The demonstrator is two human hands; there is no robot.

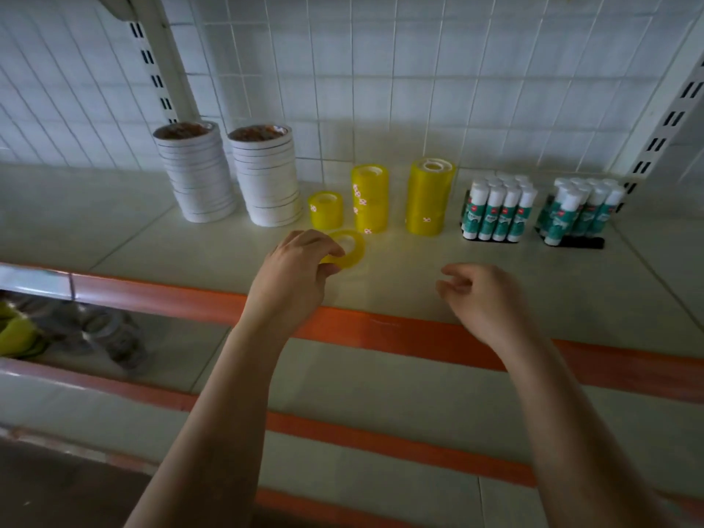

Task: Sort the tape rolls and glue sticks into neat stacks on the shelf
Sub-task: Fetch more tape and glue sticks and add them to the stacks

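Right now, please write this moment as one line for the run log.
left hand: grips loose yellow tape roll | right hand: holds nothing, fingers loosely curled | shelf: white and yellow tape stacks, glue sticks at back

The shelf (114, 230) is a pale, flat board with an orange strip along its front edge, and it stands before a white wire grid. On it, from left to right near the back, stand two tall stacks of white tape rolls (228, 177), one short yellow roll (325, 210), a taller stack of yellow rolls (370, 200), a wider yellow stack (428, 198), and two groups of upright glue sticks (499, 211) in black holders. One thin yellow tape roll (348, 248) is nearer the front edge, apart from the row.
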